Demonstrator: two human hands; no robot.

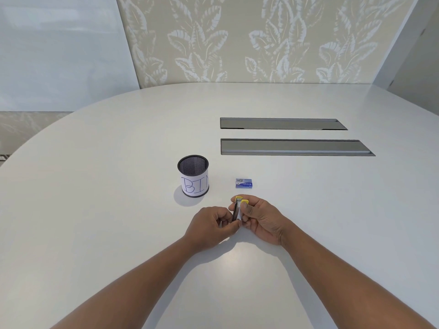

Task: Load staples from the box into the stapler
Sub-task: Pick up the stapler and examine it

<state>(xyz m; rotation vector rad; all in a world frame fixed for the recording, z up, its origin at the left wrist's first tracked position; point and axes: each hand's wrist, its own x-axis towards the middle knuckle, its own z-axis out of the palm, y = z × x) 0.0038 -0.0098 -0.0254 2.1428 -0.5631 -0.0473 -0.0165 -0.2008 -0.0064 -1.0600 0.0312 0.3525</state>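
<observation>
A small yellow stapler (238, 208) is held between both hands just above the white table. Its top is swung open, so the metal staple channel shows between two yellow ends. My right hand (261, 219) grips it from the right side, thumb on top. My left hand (210, 225) pinches the near end of the metal part from the left. Whether staples lie in the channel is too small to tell. The small blue staple box (244, 183) lies on the table a short way beyond the hands, untouched.
A black mesh cup (193, 176) with a paper label reading "BIN" stands to the left of the box. Two long grey cable hatches (294, 147) are set into the white table (118, 186) farther back on the right. A patterned wall rises behind the table.
</observation>
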